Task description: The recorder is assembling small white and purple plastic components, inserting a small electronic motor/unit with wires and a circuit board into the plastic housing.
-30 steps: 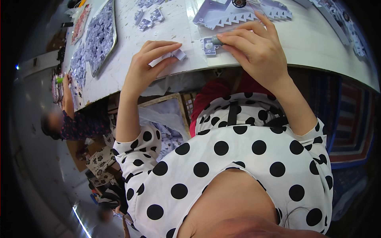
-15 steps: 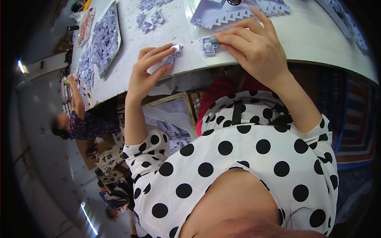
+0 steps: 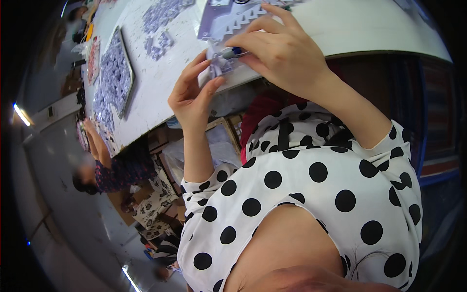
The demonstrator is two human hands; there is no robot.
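Room: workshop seen from above my own head, with a grey floor far below at the left and a strip light glowing there.
Table: long white table (image 3: 160,92) running across the top of the view, its edge just above my lap.
My left hand: my left hand (image 3: 192,95) is at the table edge, fingers curled up and thumb raised, pinching the near side of a small pale-lilac plastic piece (image 3: 217,62).
My right hand: my right hand (image 3: 282,53) comes over from the right, fingers bent and pressed together on the far side of the same piece; a small blue bit (image 3: 237,50) shows just under my fingertips.
Piece: it sits between my two hands, right at the table edge, touching both; I cannot tell whether it rests on the table or is lifted off it.
Behind my hands: a flat lilac sheet with a toothed edge (image 3: 221,22) lies on the table, just beyond my right fingers.
Tray: a dark-rimmed tray (image 3: 114,80) full of small lilac parts lies well to my left on the table.
Loose parts: a scatter of the same parts (image 3: 158,44) lies between the tray and my hands.
Clothing: my white blouse with black dots (image 3: 316,194) fills the lower middle.
Co-worker: another person (image 3: 114,170) sits at the left, an arm reaching up to the table.
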